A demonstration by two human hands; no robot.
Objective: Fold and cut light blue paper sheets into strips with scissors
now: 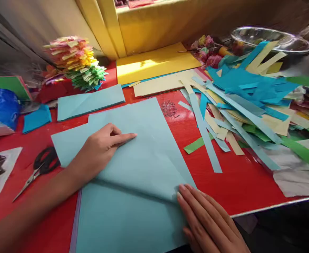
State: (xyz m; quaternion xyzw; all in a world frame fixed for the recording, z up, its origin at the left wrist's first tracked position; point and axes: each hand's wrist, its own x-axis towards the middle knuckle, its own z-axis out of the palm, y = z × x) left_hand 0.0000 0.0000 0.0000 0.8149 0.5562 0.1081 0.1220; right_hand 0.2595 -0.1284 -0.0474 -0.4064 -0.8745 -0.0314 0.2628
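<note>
A large light blue paper [146, 151] lies folded over on a stack of similar sheets [128, 221], its fold edge running across the middle. My left hand [104, 147] rests on the upper part of the folded sheet, index finger stretched out and the other fingers curled. At the sheet's lower right corner, my right hand [207, 218] lies flat with its fingers extended side by side, fingertips on the paper's edge. Neither hand grips anything. Another light blue piece [70, 140] sticks out to the left beneath my left wrist.
Black-handled scissors [46, 161] lie at left. Folded light blue strips [91, 102], yellow paper [154, 63] and a layered paper decoration [77, 63] stand behind. Many cut strips [204, 130] and blue scraps [254, 86] are heaped at right, before a metal bowl [273, 38].
</note>
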